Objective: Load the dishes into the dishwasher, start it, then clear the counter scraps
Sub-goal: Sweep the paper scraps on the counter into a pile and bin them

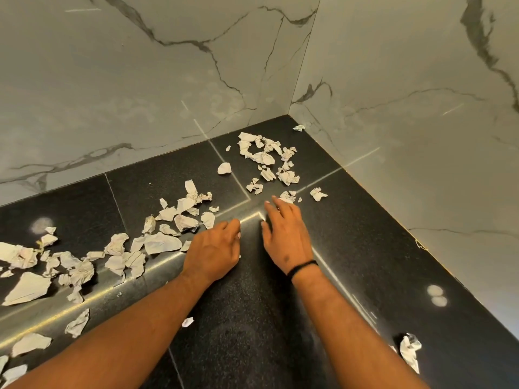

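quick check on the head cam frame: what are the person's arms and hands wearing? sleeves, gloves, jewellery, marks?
No gloves and no sleeves in view: both forearms are bare up to the frame edge. The right hand has a thin black band around its wrist and a small dark mark on its back. A ring may sit on one of its fingers, but it is too small to confirm. The left hand wears nothing visible.

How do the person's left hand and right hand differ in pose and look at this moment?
The left hand lies palm down with fingers curled, beside the paper scraps; the right hand stretches its fingers out towards the corner scraps. The right wrist wears a black band; the left is bare. Both rest on the black counter, holding nothing.
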### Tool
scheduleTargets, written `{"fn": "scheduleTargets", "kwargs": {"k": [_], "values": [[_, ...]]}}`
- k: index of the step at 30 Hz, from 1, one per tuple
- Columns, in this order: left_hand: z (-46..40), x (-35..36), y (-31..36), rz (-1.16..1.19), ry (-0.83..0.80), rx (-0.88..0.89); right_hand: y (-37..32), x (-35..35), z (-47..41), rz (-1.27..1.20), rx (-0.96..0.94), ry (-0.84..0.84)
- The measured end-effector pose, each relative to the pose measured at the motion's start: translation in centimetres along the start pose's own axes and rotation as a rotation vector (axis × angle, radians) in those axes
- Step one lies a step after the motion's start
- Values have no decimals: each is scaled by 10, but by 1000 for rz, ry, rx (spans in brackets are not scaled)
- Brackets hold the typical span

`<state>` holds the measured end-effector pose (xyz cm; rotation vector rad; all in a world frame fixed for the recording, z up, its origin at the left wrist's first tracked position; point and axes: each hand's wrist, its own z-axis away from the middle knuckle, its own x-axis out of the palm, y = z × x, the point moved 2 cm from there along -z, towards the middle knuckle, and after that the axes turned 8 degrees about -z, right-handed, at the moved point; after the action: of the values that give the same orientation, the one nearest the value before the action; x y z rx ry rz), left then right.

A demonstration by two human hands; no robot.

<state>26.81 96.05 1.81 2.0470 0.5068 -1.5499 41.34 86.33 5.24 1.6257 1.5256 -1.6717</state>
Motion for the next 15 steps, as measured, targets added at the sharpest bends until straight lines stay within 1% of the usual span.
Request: {"fn": "scheduleTargets", "kwargs": {"k": [2, 3, 4, 9, 11, 15], "values": [[0, 0, 0, -4, 0, 3, -2, 14, -17, 53, -23, -130], [0, 1, 0, -5, -1, 2, -2, 20, -18, 77, -30, -161], [0, 1, -1, -2, -3, 2, -2, 25, -15, 95, -38, -154], [0, 3, -2, 24, -21, 1, 1, 27, 27, 13, 10, 39], [0, 1, -2, 28, -23, -3, 3, 24, 50, -7, 5, 70], [0, -1, -1, 28, -43, 1, 5, 7, 76, -25, -2, 72]]}}
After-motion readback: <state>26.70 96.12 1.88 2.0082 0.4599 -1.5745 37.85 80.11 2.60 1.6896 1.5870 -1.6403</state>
